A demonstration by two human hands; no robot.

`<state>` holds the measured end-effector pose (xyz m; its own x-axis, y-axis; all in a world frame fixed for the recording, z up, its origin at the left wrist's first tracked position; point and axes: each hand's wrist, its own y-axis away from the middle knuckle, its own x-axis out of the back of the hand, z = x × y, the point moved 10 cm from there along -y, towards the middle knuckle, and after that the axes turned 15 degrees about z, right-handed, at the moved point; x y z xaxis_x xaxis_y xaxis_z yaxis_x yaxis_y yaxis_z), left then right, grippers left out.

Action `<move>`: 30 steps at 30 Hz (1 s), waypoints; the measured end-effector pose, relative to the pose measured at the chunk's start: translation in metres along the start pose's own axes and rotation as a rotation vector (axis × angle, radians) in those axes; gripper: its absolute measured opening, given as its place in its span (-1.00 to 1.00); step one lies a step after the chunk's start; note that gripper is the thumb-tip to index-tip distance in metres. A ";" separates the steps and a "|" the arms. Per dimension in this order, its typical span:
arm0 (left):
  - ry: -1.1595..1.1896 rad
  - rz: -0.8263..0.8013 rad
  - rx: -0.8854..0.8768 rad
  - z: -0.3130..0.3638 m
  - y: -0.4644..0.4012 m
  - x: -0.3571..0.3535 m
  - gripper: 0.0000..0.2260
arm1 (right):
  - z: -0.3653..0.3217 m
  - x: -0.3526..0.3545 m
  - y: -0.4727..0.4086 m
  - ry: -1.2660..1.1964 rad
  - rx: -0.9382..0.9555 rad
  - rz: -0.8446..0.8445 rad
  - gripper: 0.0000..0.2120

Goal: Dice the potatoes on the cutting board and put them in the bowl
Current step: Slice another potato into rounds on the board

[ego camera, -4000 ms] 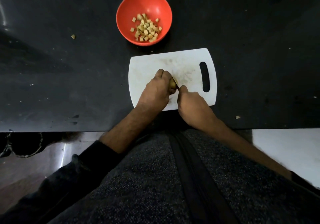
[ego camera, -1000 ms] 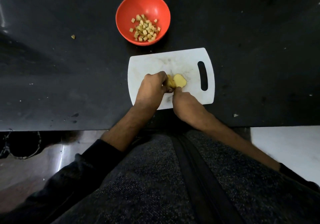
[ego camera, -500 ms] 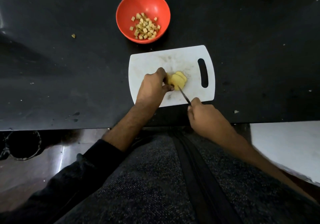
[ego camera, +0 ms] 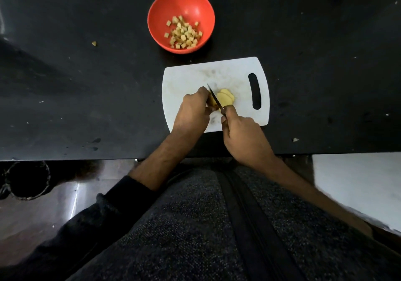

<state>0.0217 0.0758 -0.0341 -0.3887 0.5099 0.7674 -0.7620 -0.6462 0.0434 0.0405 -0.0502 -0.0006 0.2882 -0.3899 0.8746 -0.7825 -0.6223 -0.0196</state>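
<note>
White cutting board [ego camera: 191,78] on black tabletop [ego camera: 86,85], long axis left-right, handle slot rightward. Left hand [ego camera: 192,111] fingers curled round potato piece [ego camera: 212,103]; right hand [ego camera: 243,137] grips knife [ego camera: 214,97], blade tip pointing away-left, slices [ego camera: 226,96] just right. Red bowl [ego camera: 160,20]: diced potato [ego camera: 183,33].

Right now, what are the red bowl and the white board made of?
The red bowl looks like plastic: one even colour with a soft sheen inside, though painted metal can't be ruled out. The white cutting board also looks like plastic: thin, matte, with rounded corners, a moulded handle slot and scuffed grey marks.
</note>
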 end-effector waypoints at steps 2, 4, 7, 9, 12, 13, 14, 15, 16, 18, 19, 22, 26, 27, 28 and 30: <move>-0.006 0.002 -0.006 0.000 0.000 -0.002 -0.89 | 0.003 -0.004 0.001 0.044 -0.023 -0.012 -0.79; -0.009 0.009 -0.013 0.001 0.001 -0.003 -0.88 | 0.006 -0.006 0.000 0.065 -0.061 -0.021 -0.76; -0.007 0.009 -0.009 0.000 0.002 -0.005 -0.87 | 0.007 -0.008 0.001 0.071 -0.082 -0.044 -0.77; -0.008 0.014 -0.014 0.000 0.001 -0.005 -0.86 | 0.006 -0.008 0.003 0.077 -0.090 -0.061 -0.78; -0.008 0.010 -0.024 0.001 0.000 -0.005 -0.87 | 0.006 -0.008 0.003 0.113 -0.092 -0.083 -0.81; -0.015 0.005 -0.028 0.001 0.000 -0.006 -0.88 | 0.006 -0.009 0.002 0.119 -0.098 -0.096 -0.82; -0.020 0.003 -0.035 0.001 0.000 -0.006 -0.87 | 0.006 -0.010 0.001 0.120 -0.102 -0.111 -0.84; -0.019 0.001 -0.041 0.001 0.000 -0.007 -0.87 | 0.006 -0.011 0.001 0.116 -0.102 -0.127 -0.87; -0.015 0.001 -0.048 0.000 0.000 -0.008 -0.86 | 0.006 -0.012 0.000 0.109 -0.102 -0.143 -0.89; -0.020 0.003 -0.057 0.000 0.000 -0.009 -0.86 | 0.003 -0.014 -0.002 0.095 -0.098 -0.172 -0.90; -0.023 0.005 -0.059 0.000 -0.001 -0.009 -0.85 | 0.002 -0.015 -0.002 0.090 -0.098 -0.184 -0.90; -0.022 0.006 -0.070 0.002 -0.001 -0.010 -0.84 | 0.001 -0.017 -0.006 0.083 -0.103 -0.198 -0.88; -0.006 0.010 -0.071 -0.001 -0.003 -0.009 -0.86 | -0.003 -0.019 -0.016 0.058 -0.095 -0.195 -0.88; 0.003 0.013 -0.062 -0.002 -0.003 -0.008 -0.86 | -0.005 -0.021 -0.018 0.062 -0.090 -0.197 -0.86; 0.012 0.012 -0.053 -0.003 -0.002 -0.008 -0.86 | -0.006 -0.022 -0.021 0.067 -0.092 -0.199 -0.85; 0.033 0.011 -0.030 -0.003 -0.002 -0.007 -0.86 | -0.007 -0.024 -0.023 0.078 -0.101 -0.203 -0.84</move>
<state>0.0240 0.0756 -0.0413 -0.4138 0.5217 0.7461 -0.7725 -0.6348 0.0154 0.0478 -0.0222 -0.0179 0.4048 -0.2080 0.8905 -0.7654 -0.6099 0.2055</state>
